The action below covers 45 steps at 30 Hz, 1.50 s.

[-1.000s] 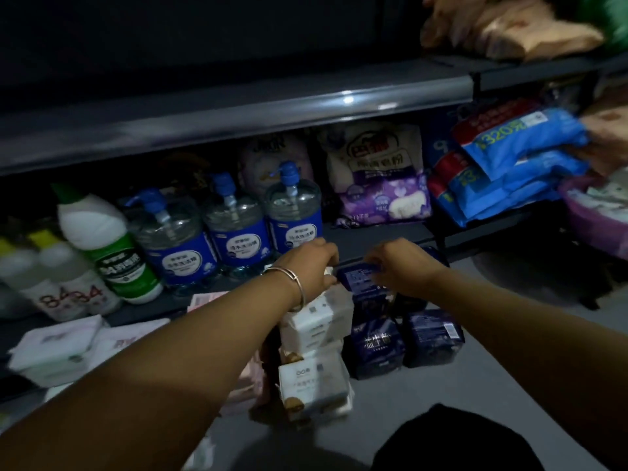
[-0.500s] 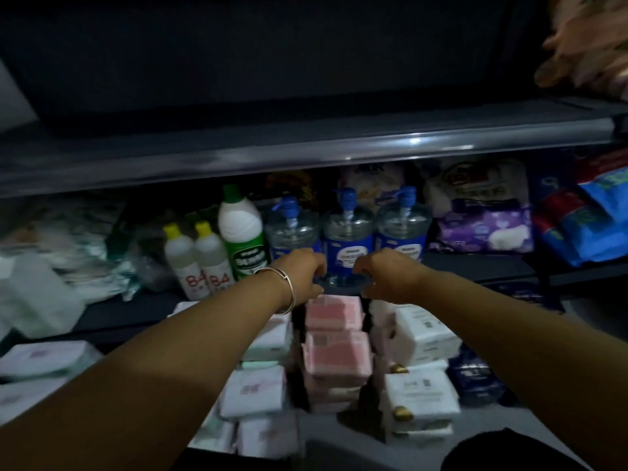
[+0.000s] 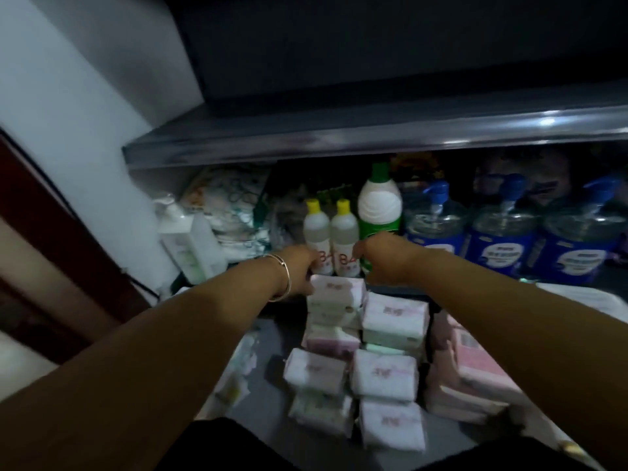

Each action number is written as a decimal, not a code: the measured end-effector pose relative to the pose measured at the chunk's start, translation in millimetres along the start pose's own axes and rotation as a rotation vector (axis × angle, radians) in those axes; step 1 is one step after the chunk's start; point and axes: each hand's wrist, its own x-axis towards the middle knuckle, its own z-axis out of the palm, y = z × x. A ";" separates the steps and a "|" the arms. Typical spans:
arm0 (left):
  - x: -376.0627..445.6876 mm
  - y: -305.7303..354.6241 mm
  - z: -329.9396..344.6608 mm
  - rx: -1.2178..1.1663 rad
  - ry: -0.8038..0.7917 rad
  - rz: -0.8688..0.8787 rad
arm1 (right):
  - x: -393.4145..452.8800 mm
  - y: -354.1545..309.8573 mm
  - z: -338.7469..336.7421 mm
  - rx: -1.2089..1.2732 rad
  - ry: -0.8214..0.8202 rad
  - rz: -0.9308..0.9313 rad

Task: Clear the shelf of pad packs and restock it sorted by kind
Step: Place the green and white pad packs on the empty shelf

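Pad packs (image 3: 336,295) sit stacked just below the "84" bottles (image 3: 331,237). Both hands, left hand (image 3: 300,270) and right hand (image 3: 384,258), hover with curled fingers holding nothing. I'd grip the top pack by both ends, keeping knuckles off the bottles.

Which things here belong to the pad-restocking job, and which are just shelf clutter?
Job:
white pad packs
pink pad packs
left hand
right hand

Just there:
yellow-capped bottles
green bottle
blue pump bottles
white bottle
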 end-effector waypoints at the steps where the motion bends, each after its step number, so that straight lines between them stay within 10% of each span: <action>1: -5.0 -16.6 -0.7 -0.008 -0.015 -0.021 | 8.9 -9.9 2.1 0.017 -0.005 -0.009; 18: -39.8 -292.8 80.1 -0.092 -0.147 -0.168 | 208.5 -226.6 103.6 0.115 -0.194 -0.128; 33: -23.2 -332.0 131.9 -0.208 -0.212 -0.090 | 266.9 -244.0 183.1 0.090 -0.122 0.056; 45: -24.1 -315.8 166.1 0.213 -0.346 0.028 | 253.6 -192.0 156.7 0.347 -0.064 0.105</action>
